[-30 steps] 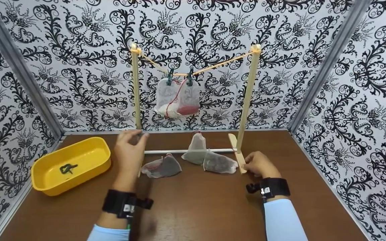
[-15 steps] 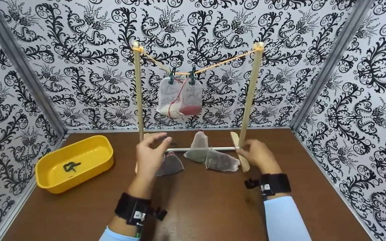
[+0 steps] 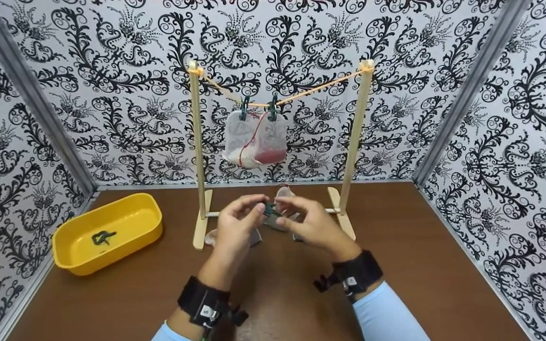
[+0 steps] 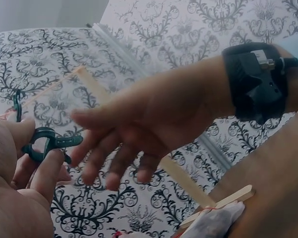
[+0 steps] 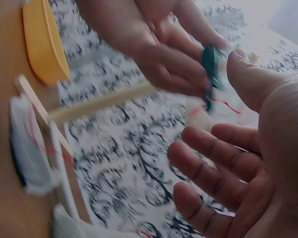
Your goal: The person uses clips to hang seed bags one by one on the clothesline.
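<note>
Dark green clip [image 4: 48, 142] located above the tabletop [image 3: 420, 255], about midway between its left and right edges and nearer the back edge than the front. Left hand [image 3: 236, 225]: grips the clip between thumb and fingers, as both wrist views confirm. Right hand [image 3: 314, 225]: raised just beside the clip, thumb and fingers apart and relaxed, not gripping; whether a fingertip touches the clip cannot be told.

Rack near the back edge: left post [image 3: 197, 147] and right post [image 3: 355, 137], each upright on a flat wooden foot, joined low down by a white crossbar [image 3: 212, 214]. Orange cord [image 3: 320, 88] runs between the post tops and sags in the middle. Two pale bags [image 3: 237, 135] hang there side by side, pinned by two hanging clips [image 3: 273, 108]; one bag shows white contents, the other red. Red string crosses them.

Mesh bags [image 3: 277, 225] lie on the tabletop around the crossbar, largely covered by the hands in the head view. Yellow tray [image 3: 121, 249] sits near the left edge, toward the back left corner, with dark green clips [image 3: 103, 237] inside, their number unclear.
</note>
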